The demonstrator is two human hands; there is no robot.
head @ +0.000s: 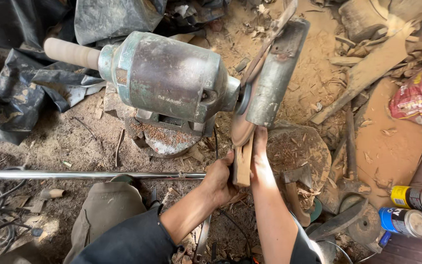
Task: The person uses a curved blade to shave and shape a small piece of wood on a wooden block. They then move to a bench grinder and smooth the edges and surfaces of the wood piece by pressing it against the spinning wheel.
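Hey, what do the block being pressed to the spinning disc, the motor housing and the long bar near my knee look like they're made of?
The block, held by the left hand and right hand, looks like raw wood: pale tan, unfinished. The motor housing seems to be cast metal, dull grey with worn green paint. The long bar appears to be polished steel, shiny and reflective.

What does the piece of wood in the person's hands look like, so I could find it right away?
Find the big grey-green motor in the middle, with its round disc on the right end. Just below that disc, the left hand and right hand grip the wood piece between them. It is a short, flat, pale block held upright against the disc, unlike the scraps lying loose on the ground.
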